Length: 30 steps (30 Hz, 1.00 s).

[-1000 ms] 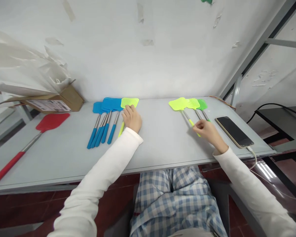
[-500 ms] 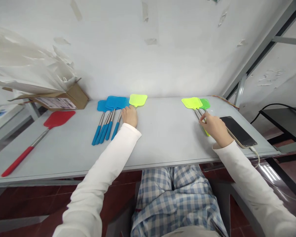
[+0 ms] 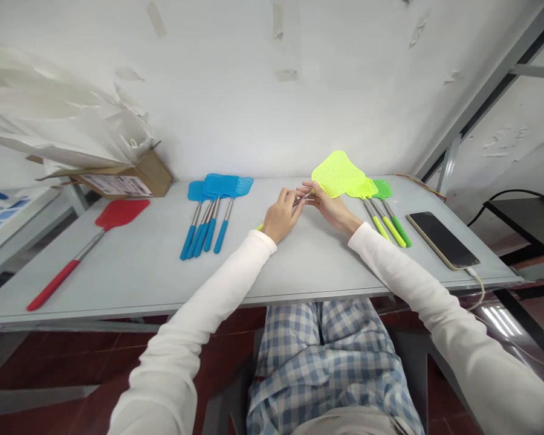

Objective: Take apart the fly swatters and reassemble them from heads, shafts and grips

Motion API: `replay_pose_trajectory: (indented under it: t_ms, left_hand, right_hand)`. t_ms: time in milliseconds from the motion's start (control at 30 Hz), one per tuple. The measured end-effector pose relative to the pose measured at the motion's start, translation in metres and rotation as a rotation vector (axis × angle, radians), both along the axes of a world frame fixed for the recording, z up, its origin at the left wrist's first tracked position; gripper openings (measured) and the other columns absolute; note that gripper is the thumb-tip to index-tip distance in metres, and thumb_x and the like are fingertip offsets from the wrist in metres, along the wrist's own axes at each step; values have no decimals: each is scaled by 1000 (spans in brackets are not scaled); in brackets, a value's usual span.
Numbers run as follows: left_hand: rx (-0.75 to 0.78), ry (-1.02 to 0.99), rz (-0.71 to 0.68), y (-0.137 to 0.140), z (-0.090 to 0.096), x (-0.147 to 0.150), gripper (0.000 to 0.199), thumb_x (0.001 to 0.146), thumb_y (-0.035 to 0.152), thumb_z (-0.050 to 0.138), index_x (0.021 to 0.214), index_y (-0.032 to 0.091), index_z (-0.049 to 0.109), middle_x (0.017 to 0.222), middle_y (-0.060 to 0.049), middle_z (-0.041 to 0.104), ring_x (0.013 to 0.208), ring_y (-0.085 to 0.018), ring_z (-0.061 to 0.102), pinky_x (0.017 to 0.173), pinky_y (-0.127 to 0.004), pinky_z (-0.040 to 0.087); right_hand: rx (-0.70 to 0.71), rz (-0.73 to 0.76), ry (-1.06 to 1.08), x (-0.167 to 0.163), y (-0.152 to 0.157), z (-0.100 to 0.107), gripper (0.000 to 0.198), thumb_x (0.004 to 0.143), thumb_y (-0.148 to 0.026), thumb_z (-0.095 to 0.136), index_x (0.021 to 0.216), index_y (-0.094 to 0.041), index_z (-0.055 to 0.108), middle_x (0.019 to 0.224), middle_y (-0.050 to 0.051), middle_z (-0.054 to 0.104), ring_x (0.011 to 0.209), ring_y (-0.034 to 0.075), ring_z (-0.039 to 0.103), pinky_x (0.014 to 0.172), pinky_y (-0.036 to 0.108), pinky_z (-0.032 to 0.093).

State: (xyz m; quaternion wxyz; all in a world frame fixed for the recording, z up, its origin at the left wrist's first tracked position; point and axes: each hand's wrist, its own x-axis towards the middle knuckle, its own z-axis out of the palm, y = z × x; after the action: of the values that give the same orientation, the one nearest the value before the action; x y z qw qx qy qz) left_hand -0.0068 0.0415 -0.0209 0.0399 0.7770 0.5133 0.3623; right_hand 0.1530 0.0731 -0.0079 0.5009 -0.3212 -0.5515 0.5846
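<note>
Both my hands meet over the middle of the table on one yellow fly swatter (image 3: 336, 174), whose perforated head points up and right. My left hand (image 3: 281, 216) is closed round its metal shaft, a bit of the yellow grip showing beneath the wrist. My right hand (image 3: 330, 208) pinches the shaft close to the head. Just right of it lie two more yellow fly swatters (image 3: 392, 229) and a green fly swatter (image 3: 398, 222). Several blue fly swatters (image 3: 214, 188) lie left of my left hand, heads toward the wall.
A red fly swatter (image 3: 88, 248) lies at the table's left. Behind it stands an open cardboard box (image 3: 138, 179) with white plastic sheeting (image 3: 58, 115). A phone (image 3: 443, 240) with a cable plugged in lies on the right. The white wall (image 3: 236, 90) borders the table's back.
My left hand has moved right from beside the blue swatters with a yellow swatter. My right hand has left the yellow and green group and come left onto that swatter's shaft.
</note>
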Motion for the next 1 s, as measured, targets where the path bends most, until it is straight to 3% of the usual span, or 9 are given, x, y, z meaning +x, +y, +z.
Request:
replay_pose_trajectory:
  t_ms: [200,433,600,833,1000]
  left_hand:
    - [-151,-22,43,8,-5,5,26,100,29,38,118,14,49,117,-16,61,106,-24,61,88,-34,46]
    - [-230,149,84,3,-3,5,30,102,31,29,122,19,48,120,-16,64,102,-25,67,82,-33,46]
    - [-281,245,115,6,-3,10,35,102,34,27,122,15,49,109,-21,67,98,-30,69,83,-36,46]
    - [-219,438,79,18,-1,-3,41,103,35,21,122,16,52,108,-20,69,96,-26,70,81,-32,46]
    - [-207,564,79,25,12,-31,42,103,39,20,123,22,52,109,-12,71,95,-25,70,78,-32,45]
  right_hand:
    - [-132,-127,65,-10,11,1,47,85,-61,60,107,-20,62,115,9,72,101,18,71,95,36,56]
    - [-154,-201,149,-20,4,-12,44,81,-60,67,97,-19,60,110,11,73,101,18,71,97,35,55]
    - [-193,-290,160,-17,9,-20,43,79,-58,70,92,-18,61,98,10,75,95,19,72,94,36,57]
    - [-190,-428,259,11,38,-18,36,76,-49,77,80,-17,61,77,3,73,80,15,73,87,33,60]
    - [-197,-561,365,42,54,-9,24,85,-36,71,74,-17,61,68,-2,70,67,9,70,80,24,61]
